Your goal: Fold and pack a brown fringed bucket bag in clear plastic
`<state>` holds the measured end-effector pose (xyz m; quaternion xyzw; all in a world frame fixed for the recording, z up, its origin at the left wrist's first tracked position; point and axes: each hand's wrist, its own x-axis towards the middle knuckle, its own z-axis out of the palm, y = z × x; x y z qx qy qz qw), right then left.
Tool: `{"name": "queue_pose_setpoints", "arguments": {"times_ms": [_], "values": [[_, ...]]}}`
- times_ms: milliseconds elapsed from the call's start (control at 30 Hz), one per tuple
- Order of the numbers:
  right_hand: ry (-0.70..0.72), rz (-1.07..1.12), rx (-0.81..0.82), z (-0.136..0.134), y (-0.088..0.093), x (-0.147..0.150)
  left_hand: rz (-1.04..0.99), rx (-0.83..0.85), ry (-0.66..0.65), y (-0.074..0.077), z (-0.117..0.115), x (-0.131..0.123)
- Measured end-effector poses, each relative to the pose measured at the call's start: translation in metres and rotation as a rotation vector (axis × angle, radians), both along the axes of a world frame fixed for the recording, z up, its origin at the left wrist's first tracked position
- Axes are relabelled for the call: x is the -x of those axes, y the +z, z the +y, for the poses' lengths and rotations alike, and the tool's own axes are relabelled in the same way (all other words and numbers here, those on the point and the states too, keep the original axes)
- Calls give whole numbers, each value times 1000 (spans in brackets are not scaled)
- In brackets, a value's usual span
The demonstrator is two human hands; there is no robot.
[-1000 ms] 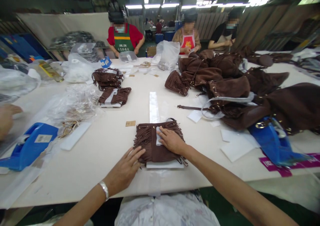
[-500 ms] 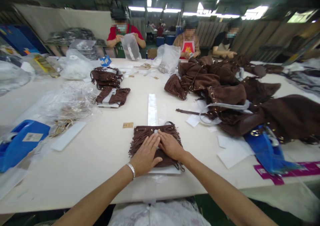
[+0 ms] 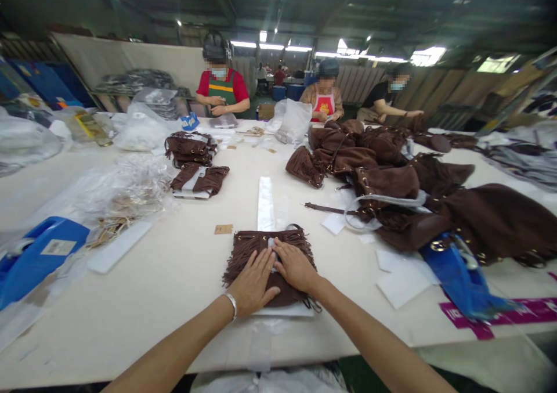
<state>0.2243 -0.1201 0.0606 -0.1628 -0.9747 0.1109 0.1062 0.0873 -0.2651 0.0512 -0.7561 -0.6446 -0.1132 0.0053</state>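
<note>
A small brown fringed suede bag (image 3: pixel 243 247) lies flat on the white table (image 3: pixel 183 277) right in front of me, on a white card. My left hand (image 3: pixel 252 281) rests flat on the bag's left half, fingers stretched out. My right hand (image 3: pixel 295 264) lies flat on the right half, its fingers touching a white strip at the bag's middle. The two hands sit side by side, almost touching. Neither hand grips anything.
A long white strip (image 3: pixel 266 202) and a small brown tag (image 3: pixel 223 229) lie beyond the bag. Folded fringed bags (image 3: pixel 198 178) sit at centre left, a big brown heap (image 3: pixel 404 178) at right. A blue tape dispenser (image 3: pixel 37 259) stands left, a blue bag (image 3: pixel 461 271) right. Three people work at the far edge.
My left hand moved from the bag's lower left corner up onto the bag beside my right hand. The view tilted up slightly. The person in red lifted a clear bag, then lowered it.
</note>
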Motion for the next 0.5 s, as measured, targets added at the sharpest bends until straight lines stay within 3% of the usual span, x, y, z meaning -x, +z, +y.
{"name": "queue_pose_setpoints", "arguments": {"times_ms": [167,300,400,500], "values": [[-36,0,-13,-45,24,-38,-33,16,7,0,-2,0],[19,-54,-10,-85,27,-76,-65,43,-4,1,-2,1],[-9,-92,-23,-90,22,-84,-60,39,-4,3,-2,1],[-6,-78,-3,-80,29,-76,-35,22,2,5,-4,0]]}}
